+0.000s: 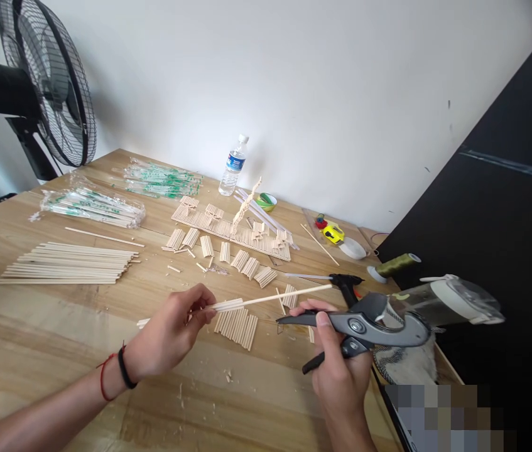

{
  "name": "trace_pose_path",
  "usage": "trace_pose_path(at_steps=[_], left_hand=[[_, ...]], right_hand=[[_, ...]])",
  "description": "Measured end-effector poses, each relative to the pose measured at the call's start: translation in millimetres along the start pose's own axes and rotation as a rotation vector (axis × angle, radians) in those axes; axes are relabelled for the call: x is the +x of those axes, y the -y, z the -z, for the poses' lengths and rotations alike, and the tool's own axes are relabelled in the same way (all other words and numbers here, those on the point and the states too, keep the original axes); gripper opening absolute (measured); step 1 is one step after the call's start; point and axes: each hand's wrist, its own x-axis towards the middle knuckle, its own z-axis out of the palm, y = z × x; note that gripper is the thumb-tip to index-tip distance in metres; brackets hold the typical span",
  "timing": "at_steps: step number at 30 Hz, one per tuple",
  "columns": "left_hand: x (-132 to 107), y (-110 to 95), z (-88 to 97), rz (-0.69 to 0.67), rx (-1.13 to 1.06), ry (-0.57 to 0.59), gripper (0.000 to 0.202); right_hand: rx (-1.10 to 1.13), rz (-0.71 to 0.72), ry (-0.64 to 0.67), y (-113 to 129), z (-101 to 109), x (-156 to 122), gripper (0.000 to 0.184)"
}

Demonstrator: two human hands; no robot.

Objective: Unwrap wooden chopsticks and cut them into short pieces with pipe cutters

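Observation:
My left hand (176, 326) is closed in a pinch on one long wooden stick (289, 293), with short cut pieces (228, 305) lying along its near end. The long stick points right, above the table. In my right hand (341, 370) is a pair of grey and black hand shears (355, 326); its handles point left and its head lies to the right. The shears and the stick are apart. Below the held pieces lies a row of short sticks (237, 328) side by side. Behind it stands a model made of short sticks (232, 235), with a slanted upright piece.
Long sticks (72, 263) are piled at left, near wrapped bundles (93, 207). A fan (44, 81) stands at the far left. A water bottle (233, 166), green tape (266, 201), yellow tape measure (333, 234), glue gun (348, 284), thread spool (395, 268) and clear jar (454, 300) are around.

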Motion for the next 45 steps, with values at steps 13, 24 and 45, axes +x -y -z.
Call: trace_pose_path(at_steps=[13,24,45], left_hand=[[-9.1,-13.0,-1.9,0.097,-0.502,0.150,0.032],[-22.9,-20.1,-15.4,-0.173,-0.030,0.042,0.016],[-29.0,-18.0,-21.5,-0.228,0.086,-0.040,0.017]], right_hand=[[-0.392,0.289,0.233,-0.9,-4.0,-6.0,0.010],[-0.382,0.463,0.282,5.8,-18.9,-15.7,0.025],[-0.396,0.483,0.221,6.5,-26.4,-22.6,0.026]])
